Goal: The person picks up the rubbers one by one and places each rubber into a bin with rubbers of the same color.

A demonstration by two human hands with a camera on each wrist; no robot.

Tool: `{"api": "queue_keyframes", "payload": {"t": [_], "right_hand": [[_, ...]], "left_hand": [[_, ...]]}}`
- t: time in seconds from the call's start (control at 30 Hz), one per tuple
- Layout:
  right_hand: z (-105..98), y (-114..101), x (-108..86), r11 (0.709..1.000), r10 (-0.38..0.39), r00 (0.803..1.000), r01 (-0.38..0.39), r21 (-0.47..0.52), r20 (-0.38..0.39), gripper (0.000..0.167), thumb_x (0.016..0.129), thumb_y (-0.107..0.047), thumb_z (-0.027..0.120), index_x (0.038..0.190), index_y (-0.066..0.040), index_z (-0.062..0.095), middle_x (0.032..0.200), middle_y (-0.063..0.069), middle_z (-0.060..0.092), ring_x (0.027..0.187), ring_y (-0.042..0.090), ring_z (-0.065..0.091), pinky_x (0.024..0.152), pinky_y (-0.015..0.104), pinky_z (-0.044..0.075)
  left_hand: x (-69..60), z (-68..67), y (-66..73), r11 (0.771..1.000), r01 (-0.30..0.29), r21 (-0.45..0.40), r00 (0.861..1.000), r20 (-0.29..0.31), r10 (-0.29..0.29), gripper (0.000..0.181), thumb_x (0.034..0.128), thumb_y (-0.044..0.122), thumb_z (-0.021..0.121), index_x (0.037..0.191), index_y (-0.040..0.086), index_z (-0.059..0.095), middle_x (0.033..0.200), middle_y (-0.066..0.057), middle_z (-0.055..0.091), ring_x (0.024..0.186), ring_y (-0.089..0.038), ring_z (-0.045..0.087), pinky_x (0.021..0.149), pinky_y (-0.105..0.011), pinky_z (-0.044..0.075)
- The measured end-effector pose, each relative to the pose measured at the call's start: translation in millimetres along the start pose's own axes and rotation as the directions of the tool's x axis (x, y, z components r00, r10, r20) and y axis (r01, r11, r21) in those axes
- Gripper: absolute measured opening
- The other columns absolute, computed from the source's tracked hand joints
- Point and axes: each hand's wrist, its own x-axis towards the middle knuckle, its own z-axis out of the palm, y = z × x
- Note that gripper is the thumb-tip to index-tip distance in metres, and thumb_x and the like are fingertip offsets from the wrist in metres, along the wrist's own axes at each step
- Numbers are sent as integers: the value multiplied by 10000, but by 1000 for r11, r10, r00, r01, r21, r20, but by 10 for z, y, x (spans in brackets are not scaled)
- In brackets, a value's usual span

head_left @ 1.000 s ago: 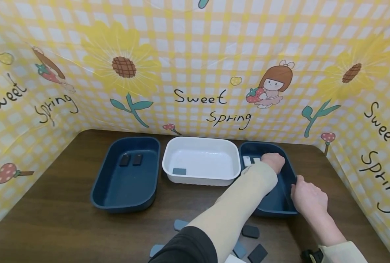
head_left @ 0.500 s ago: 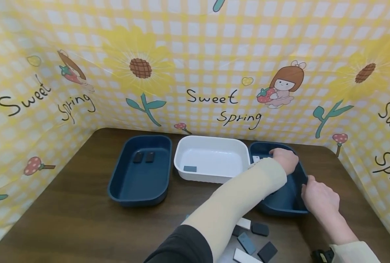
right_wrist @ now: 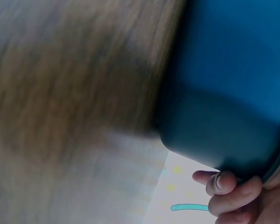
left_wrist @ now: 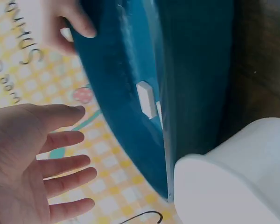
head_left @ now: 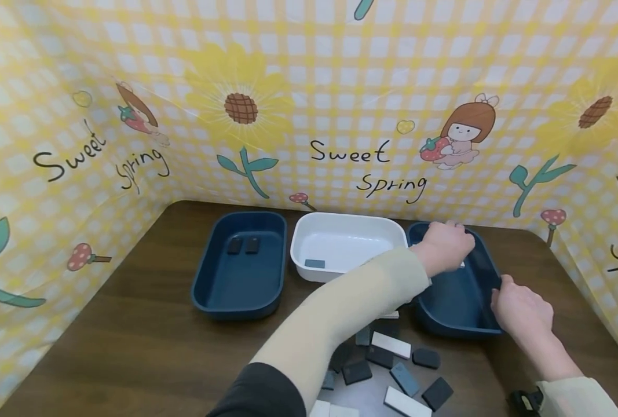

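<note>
My left hand [head_left: 446, 246] is over the far end of the right-hand dark blue bin [head_left: 457, 307]. In the left wrist view its fingers [left_wrist: 67, 163] are straight and spread, with nothing in them. Inside that bin lies a white block [left_wrist: 146, 99], with the edge of another beside it. My right hand [head_left: 522, 307] grips the bin's right rim; the right wrist view shows its fingers [right_wrist: 235, 196] curled against the outer wall. Nearer to me, several white, black and blue-grey blocks [head_left: 392, 344] lie loose. My left forearm hides some of them.
A white bin [head_left: 350, 278] stands in the middle, with one blue-grey block [head_left: 315, 264] in it. Another dark blue bin [head_left: 238, 289] at the left holds two black blocks [head_left: 252, 245]. A yellow checked cloth [head_left: 340, 104] hangs behind the brown table [head_left: 131, 324].
My left hand has risen and drawn back from inside the right-hand bin. The head view has swung left, so everything sits further right in it. My right hand keeps its hold on the rim.
</note>
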Motion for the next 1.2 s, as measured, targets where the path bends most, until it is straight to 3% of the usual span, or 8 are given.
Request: {"api": "queue_keyframes", "payload": {"t": [0.13, 0.4, 0.63, 0.77, 1.03, 1.1, 1.2], "right_hand": [[20, 38, -14, 1000, 0, 1000, 0, 1, 5, 404, 944, -127, 556, 1153, 191, 419, 814, 341, 561, 606, 377, 530, 537, 515, 463], [46, 65, -25, 1000, 3, 1000, -3, 0, 16, 424, 946, -132, 556, 1158, 202, 402, 821, 350, 550, 608, 376, 520, 548, 514, 467], [26, 75, -12, 1000, 14, 999, -14, 0, 32, 452, 945, -132, 559, 1179, 212, 384, 837, 359, 544, 611, 373, 515, 539, 498, 464], [11, 91, 5, 1000, 11, 999, -11, -4, 33, 440, 944, -131, 556, 1164, 210, 385, 843, 368, 541, 618, 385, 518, 539, 506, 459], [-16, 71, 12, 1000, -13, 1000, 12, 5, 25, 415, 948, -130, 548, 1138, 204, 392, 828, 362, 537, 612, 388, 511, 539, 517, 457], [-24, 52, 18, 1000, -15, 1000, 15, 7, 26, 420, 952, -133, 542, 1148, 204, 386, 846, 371, 536, 625, 397, 514, 550, 524, 458], [-21, 20, 14, 1000, -21, 999, 20, 9, 29, 424, 955, -138, 535, 1160, 201, 383, 884, 393, 535, 645, 415, 524, 564, 537, 456]], "left_hand": [[-248, -1, -156, 999, -17, -46, 998, -66, 14, 403, 1009, 379, 474, 1400, 283, 495, 1314, 57, 506, 1169, -105, 458, 886, -295, 453], [-774, 8, -545, 995, 33, -99, 990, -135, -46, 504, 987, 449, 497, 1437, 224, 462, 1335, 25, 499, 1204, -132, 456, 865, -328, 469], [-1320, 47, -988, 980, 36, -196, 967, -242, -84, 472, 969, 410, 558, 1375, 170, 530, 1355, -24, 523, 1222, -181, 480, 894, -353, 470], [-1586, 102, -1180, 972, 59, -227, 959, -257, -119, 454, 966, 401, 572, 1347, 157, 552, 1363, -33, 524, 1224, -188, 486, 918, -353, 463], [-2081, 313, -1320, 964, 108, -242, 951, -256, -171, 424, 946, 404, 611, 1280, 143, 607, 1300, -36, 572, 1150, -177, 543, 879, -307, 494], [-2200, 396, -1311, 958, 113, -262, 948, -259, -183, 410, 937, 395, 630, 1253, 134, 622, 1240, -39, 601, 1074, -166, 579, 826, -291, 513], [-2373, 533, -1249, 947, 117, -299, 948, -250, -196, 368, 932, 376, 646, 1192, 116, 639, 1075, -29, 644, 827, -122, 605, 678, -237, 511]]}}
